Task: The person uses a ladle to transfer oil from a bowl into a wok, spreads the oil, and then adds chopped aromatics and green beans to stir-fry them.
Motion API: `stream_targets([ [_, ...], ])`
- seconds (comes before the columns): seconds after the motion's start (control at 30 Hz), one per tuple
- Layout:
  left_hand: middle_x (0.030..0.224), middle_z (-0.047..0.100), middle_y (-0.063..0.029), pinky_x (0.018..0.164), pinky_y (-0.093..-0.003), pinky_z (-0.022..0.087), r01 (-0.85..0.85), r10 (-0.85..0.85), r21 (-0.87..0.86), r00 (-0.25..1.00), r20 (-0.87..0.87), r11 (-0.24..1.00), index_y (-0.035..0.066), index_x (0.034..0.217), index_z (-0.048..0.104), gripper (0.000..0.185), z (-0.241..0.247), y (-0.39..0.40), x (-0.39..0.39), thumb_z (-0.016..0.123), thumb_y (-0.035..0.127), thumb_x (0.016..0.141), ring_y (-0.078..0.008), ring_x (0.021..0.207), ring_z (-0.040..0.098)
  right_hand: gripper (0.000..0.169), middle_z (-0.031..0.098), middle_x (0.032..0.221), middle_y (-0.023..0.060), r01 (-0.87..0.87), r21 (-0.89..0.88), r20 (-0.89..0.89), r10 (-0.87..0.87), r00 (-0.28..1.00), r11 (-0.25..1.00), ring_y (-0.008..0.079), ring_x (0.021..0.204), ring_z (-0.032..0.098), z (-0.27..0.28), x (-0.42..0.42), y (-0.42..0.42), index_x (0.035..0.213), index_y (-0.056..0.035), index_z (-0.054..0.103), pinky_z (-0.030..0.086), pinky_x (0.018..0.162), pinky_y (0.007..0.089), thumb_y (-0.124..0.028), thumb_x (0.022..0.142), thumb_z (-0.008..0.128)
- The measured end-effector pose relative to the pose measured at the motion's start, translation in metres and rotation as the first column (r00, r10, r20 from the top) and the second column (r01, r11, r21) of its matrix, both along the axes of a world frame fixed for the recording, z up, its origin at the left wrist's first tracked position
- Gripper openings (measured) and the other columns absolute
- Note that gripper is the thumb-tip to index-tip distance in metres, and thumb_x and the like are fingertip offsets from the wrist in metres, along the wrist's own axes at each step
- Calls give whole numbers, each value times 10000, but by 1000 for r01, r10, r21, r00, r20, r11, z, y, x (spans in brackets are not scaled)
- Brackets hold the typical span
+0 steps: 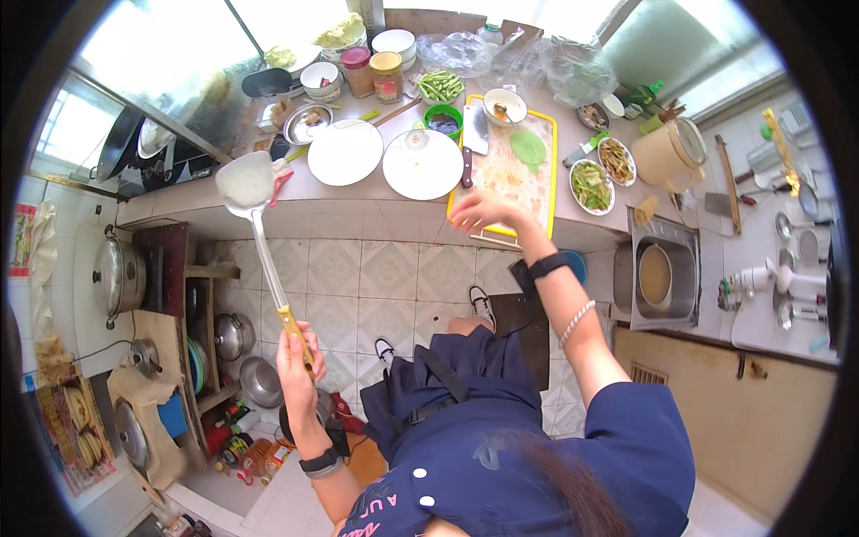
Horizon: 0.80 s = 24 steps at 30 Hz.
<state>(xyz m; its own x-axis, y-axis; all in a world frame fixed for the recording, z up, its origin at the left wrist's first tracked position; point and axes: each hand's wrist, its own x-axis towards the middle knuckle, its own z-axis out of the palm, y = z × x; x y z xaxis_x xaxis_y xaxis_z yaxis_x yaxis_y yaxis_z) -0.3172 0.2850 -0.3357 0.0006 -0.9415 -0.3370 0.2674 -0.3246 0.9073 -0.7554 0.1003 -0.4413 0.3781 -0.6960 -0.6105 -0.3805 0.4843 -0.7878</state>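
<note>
My left hand grips the wooden handle of a metal wok spatula, its broad blade raised at the counter's left part. Fingers loosely apart, my right hand hovers at the counter's front edge, holding nothing. Beyond it lies a yellow-rimmed cutting board with a cleaver, a green scraper-like piece and a white bowl with a spoon on it. Two white plates stand to the left of the board. A green bowl of dark sauce and a bowl of green beans are behind them.
Bowls of chopped greens and shredded food stand right of the board, near a beige lidded pitcher. A steel sink holds a basin. Woks are at the far left. Lidded jars stand at the back.
</note>
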Motion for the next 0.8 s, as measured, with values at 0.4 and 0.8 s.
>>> stream_targets([
  [0.4,590,432,76,407,-194,218,6,-163,511,951,262,860,43,993,618,324,6,98,-152,540,352,1053,3,456,316,531,727,676,67,-128,-334,-774,-195,602,934,229,715,732,-93,-45,-146,749,-78,770,557,719,356,-590,822,650],
  [0.8,518,525,-25,497,-290,413,167,-460,465,613,642,870,0,1056,706,408,-25,18,-217,580,385,1007,-87,491,521,564,713,779,174,10,-411,-616,-286,734,912,302,671,693,-67,-130,-94,796,-25,739,538,643,417,-573,810,606],
])
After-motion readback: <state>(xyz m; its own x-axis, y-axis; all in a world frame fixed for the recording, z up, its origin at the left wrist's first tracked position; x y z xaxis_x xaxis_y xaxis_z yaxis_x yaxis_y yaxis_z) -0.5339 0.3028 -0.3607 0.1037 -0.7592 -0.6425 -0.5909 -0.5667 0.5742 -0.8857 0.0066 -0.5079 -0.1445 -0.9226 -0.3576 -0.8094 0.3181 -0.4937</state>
